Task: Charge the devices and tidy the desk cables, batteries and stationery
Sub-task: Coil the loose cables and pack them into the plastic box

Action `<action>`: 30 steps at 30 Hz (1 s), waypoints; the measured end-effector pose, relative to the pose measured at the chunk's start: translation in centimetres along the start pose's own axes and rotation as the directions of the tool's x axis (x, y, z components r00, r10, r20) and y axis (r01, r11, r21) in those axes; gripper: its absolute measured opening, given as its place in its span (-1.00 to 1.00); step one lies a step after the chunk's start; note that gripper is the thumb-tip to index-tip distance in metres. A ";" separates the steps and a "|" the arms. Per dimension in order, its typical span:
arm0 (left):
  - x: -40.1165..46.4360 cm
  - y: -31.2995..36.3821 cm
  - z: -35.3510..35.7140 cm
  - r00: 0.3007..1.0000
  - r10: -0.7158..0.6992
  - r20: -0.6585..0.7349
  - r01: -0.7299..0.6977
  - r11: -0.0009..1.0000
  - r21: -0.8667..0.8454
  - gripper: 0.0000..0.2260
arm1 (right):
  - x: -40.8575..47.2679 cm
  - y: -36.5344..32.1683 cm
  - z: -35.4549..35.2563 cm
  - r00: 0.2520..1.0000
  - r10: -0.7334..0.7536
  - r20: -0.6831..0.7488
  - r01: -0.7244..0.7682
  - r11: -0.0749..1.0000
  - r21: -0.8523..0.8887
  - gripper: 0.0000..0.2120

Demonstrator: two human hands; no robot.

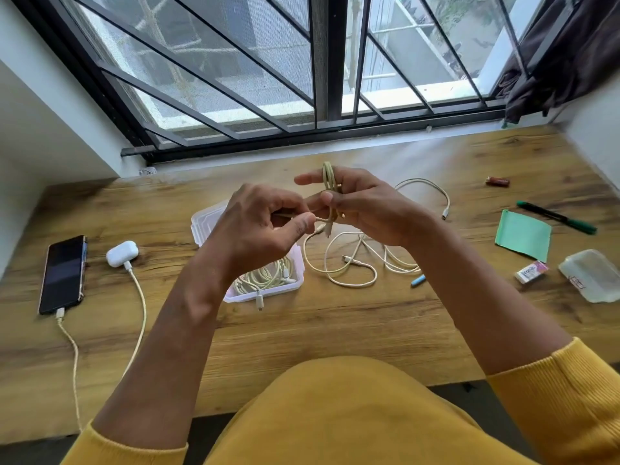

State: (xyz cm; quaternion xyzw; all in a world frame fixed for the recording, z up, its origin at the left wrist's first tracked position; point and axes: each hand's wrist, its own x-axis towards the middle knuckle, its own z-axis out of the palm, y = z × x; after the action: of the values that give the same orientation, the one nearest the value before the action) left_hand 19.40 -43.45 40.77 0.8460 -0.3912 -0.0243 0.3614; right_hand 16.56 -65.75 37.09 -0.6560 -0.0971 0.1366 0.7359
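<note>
Cable (328, 182): cream, thin, wound in a tight upright coil, held above the bench (335, 317) centre. Right hand (362, 209) grips the coil, thumb across it, forefinger straight. Left hand (265, 229) pinches the loose tail between thumb and curled fingers.
Box (295, 263): clear plastic, open, beneath the hands; holds coiled cream cables.
Loose cables (355, 266): cream, tangled, right of the box.
Phone (63, 273): dark screen, plugged in, far left.
Earbud case (121, 253): white, plugged in, beside the phone.
Right side: batteries (498, 181), pen (557, 217), green notes (523, 234), eraser (531, 272).
</note>
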 end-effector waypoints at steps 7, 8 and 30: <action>0.9 -1.5 -0.3 0.996 -0.021 -0.089 0.014 0.997 -0.078 -0.84 | -0.4 0.7 2.8 0.994 0.041 0.099 -0.036 0.998 -0.045 -0.61; 1.0 -2.1 -0.5 0.994 -0.040 -0.097 0.031 0.995 -0.092 -0.80 | -0.4 0.9 2.9 0.990 0.091 0.111 -0.087 0.996 -0.034 -0.45; -1.1 -0.6 6.4 0.927 -0.258 -0.272 0.242 0.966 -0.092 -0.77 | 2.1 -0.1 1.6 0.954 -0.213 -0.211 0.292 0.817 0.498 -0.61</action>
State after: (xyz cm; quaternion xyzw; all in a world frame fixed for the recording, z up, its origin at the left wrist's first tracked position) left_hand 16.92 -46.28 35.41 0.8731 -0.2240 0.0397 0.4312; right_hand 18.01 -63.62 37.34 -0.4202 -0.0887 0.0108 0.9030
